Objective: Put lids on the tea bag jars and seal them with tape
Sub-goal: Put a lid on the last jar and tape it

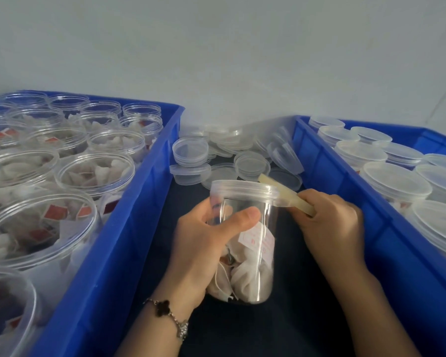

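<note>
Hands: both on the jar (242, 243), centre of table (289, 292), betw. the two blue crates.
L hand (206, 243): wrapped round jar's mid wall, thumb across the front, fingers behind; bracelet (169, 314) on wrist.
R hand (330, 222): just right of jar, fingers curled on a tape roll (291, 197), yellowish, seen edge-on, slanting up-left behind the lid.
Jar: clear plastic, upright w/ slight tilt, tea bags (245, 271) heaped in lower half, white label w/ red print inside.
Lid (245, 193): clear, seated on jar top. Tape strip runs from roll to lid's right edge; can't tell how far round it goes.
L crate (129, 210): left of jar, packed w/ open jars of tea bags, no lids on.
R crate (345, 176): right of jar, holds lidded jars.
Loose lids (191, 150): pile behind jar, betw. crates, some stacked, some leaning.
Table: dark cloth under jar.
Wall (216, 47): pale, plain, behind crates.
</note>
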Motion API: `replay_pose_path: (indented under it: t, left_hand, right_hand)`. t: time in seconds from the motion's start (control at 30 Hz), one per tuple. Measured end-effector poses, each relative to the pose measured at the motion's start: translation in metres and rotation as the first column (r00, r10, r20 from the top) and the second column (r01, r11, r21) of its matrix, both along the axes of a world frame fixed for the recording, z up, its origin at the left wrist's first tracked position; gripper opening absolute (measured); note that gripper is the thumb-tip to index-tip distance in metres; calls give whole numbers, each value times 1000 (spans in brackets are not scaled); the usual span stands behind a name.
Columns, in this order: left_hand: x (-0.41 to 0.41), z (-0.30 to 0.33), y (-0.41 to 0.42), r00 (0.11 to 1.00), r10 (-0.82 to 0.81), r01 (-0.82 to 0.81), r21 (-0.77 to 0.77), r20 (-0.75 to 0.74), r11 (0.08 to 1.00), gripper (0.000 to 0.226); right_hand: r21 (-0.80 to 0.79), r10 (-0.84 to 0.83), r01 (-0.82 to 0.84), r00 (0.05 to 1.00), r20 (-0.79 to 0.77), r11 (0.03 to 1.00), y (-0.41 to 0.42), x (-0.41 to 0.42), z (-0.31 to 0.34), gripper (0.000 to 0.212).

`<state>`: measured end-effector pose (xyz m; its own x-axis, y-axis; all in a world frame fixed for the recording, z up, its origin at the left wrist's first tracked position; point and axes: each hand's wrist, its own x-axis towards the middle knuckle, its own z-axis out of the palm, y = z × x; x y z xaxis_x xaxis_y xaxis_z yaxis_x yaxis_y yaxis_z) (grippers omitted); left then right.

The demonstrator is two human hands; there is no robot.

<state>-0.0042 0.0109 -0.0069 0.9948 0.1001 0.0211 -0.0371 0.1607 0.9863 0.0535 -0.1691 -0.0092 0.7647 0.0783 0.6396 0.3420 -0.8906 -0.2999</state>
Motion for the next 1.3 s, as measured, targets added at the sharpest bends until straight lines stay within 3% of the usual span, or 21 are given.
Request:
replay_pose_path:
  t: [0.2, 0.33, 0.47, 0.6, 0.7, 0.8, 0.9, 1.0, 1.07, 1.17, 1.3]
  left_hand:
    - [0, -1, 1, 984, -173, 177, -84, 48, 981, 54]
    - [1, -5, -1, 966, -250, 257, -131, 64, 958, 78]
    - [1, -9, -1, 946, -320, 325, -130, 55, 937, 95]
    - [-1, -4, -1, 889, -443, 454, -93, 116, 886, 81]
    - [-2, -1, 0, 849, -510, 519, -34, 139, 854, 76]
    - [-2, -1, -1, 847, -511, 514, 19, 146, 858, 80]
    - [5, 4, -10, 880, -447, 446, 45, 161, 894, 100]
    - [9, 5, -16, 872, -458, 464, 8, 171, 886, 89]
    - [6, 1, -15, 919, -368, 379, -52, 144, 924, 78]
    - [-2, 1, -9, 976, -102, 100, 21, 195, 995, 77]
    - [2, 3, 5, 888, 343, -388, 99, 305, 916, 46]
  right_hand:
    - [-12, -10, 10, 1000, 7, 1000, -4, 5, 2, 17]
    - [29, -15, 14, 1000, 23, 999, 3, 2, 3, 28]
    - [178, 44, -23, 993, -112, 984, 8, -2, 1, 16]
    - [10, -3, 5, 977, -214, 1000, 15, -3, 1, 14]
    - [35, 3, 7, 965, -262, 999, 19, -4, 2, 15]
    - [100, 32, -1, 953, -303, 995, 21, -8, 3, 14]
    - [-2, -49, 50, 961, -271, 999, 21, -9, 5, 18]
    - [-20, -102, 101, 955, -277, 995, 21, -8, 6, 26]
    - [-92, -158, 138, 952, -260, 986, 20, -7, 5, 23]
    - [-85, -242, 230, 951, -193, 970, 15, -4, 6, 28]
    - [-22, -381, 380, 920, -93, 925, 2, -2, 8, 42]
